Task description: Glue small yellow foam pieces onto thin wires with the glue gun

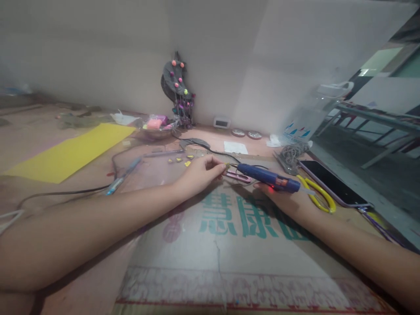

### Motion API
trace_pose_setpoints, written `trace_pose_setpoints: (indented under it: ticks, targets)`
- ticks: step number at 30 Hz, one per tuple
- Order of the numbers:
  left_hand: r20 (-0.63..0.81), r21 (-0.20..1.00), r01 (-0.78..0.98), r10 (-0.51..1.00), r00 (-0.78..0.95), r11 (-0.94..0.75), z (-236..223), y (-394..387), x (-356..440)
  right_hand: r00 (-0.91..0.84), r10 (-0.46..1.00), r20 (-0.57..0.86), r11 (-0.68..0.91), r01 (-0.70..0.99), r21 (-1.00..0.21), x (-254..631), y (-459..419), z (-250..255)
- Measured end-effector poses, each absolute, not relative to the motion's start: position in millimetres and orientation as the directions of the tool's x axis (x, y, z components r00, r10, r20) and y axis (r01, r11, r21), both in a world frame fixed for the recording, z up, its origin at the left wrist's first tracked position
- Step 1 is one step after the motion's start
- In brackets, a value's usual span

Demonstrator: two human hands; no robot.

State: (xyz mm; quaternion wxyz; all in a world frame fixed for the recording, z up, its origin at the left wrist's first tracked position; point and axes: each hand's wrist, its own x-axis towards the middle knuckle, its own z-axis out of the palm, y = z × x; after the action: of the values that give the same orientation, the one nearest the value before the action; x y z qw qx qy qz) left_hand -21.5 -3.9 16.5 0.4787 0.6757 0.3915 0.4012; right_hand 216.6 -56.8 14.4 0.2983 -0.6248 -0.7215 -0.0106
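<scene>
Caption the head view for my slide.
Right hand holds a blue hot-glue gun, its nozzle at a small yellow piece in the left hand, above printed cardboard.

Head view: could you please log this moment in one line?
left hand: pinching small yellow piece; right hand: holding blue plastic glue gun
</scene>
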Motion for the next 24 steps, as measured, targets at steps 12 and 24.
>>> trace_pose_setpoints:
  ticks: [12,24]
  targets:
    - [0.169,0.969,0.103,0.911,0.376,-0.223,11.7,-1.5,-21.2,-0.075,0.897,0.437,0.253,0.896,-0.366,217.0,-57.8,16.3]
    - [0.188,0.956,0.142,0.904,0.384,-0.259,9.1,-0.3,-22.4,-0.084,0.929,0.359,0.258,0.844,-0.47,212.3,-64.0,22.0]
